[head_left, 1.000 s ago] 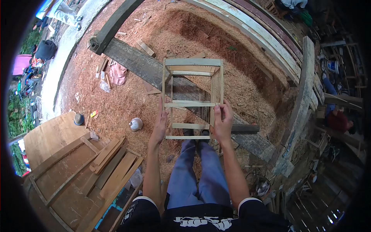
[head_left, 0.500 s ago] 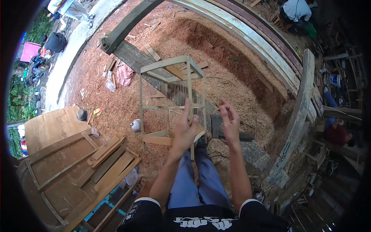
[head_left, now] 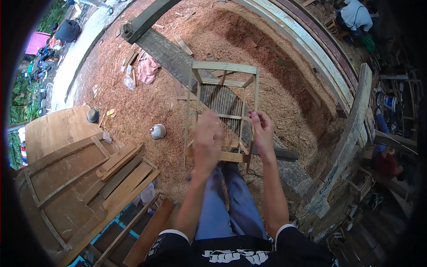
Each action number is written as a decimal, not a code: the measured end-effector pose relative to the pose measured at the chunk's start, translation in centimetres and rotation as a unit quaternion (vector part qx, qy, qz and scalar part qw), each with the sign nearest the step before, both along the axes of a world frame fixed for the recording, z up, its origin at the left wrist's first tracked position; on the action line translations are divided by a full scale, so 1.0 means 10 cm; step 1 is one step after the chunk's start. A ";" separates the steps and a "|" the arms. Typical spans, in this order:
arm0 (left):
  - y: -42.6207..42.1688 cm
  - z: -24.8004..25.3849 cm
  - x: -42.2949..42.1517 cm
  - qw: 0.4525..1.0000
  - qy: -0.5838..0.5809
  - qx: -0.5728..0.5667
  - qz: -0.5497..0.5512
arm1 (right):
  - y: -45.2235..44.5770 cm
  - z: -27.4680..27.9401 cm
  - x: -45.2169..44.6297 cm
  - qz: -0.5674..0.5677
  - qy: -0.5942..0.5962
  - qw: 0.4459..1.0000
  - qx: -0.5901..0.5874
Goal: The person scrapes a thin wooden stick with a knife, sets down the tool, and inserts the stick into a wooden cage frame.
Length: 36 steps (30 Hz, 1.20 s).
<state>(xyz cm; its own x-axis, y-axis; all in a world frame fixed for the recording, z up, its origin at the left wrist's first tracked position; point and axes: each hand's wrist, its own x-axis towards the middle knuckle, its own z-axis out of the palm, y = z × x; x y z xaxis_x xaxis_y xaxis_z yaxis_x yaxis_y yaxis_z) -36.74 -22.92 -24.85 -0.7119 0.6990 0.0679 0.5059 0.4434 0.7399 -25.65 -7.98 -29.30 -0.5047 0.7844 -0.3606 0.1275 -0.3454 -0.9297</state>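
A light wooden frame (head_left: 224,66) with thin slats or cords across one side stands upright in front of me. My left hand (head_left: 207,140) is blurred by motion and covers part of its left side; its fingers cannot be made out. On the frame's right side, my right hand (head_left: 262,127) has thumb and fingertips pinched together at the right post, near the middle crossbar. A dark beam (head_left: 284,154) passes behind the frame at the lower right.
Wood shavings (head_left: 173,111) cover the ground. Boards (head_left: 122,162) lie at lower left, near a round white object (head_left: 158,131). A pink cloth (head_left: 147,67) lies upper left. A thick post (head_left: 356,107) rises at right. Other people are at upper right and far right.
The frame has turned, so its slatted side now faces me. My left hand has moved slightly left and blurred; my right hand has come up against the frame.
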 end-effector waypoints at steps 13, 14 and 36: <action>-0.68 -0.27 -0.59 0.921 -0.375 0.085 -0.069 | -0.21 -0.10 0.25 -0.033 0.031 0.997 -0.055; -0.62 -0.15 -0.61 0.905 -0.408 0.107 -0.061 | -0.13 -0.01 0.23 -0.052 0.061 0.992 -0.096; 0.35 0.74 -0.96 0.858 -0.470 0.193 0.081 | 0.70 1.08 -0.16 0.044 -0.013 0.990 -0.132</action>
<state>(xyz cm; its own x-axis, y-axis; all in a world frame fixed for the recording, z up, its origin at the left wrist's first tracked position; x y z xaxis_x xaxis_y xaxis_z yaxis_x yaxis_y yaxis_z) -46.34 -19.37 -17.44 -0.6646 0.6403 -0.3851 -0.4390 0.0824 0.8947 -27.28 -1.00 -18.49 -0.5544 0.6149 -0.5608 0.1898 -0.5626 -0.8046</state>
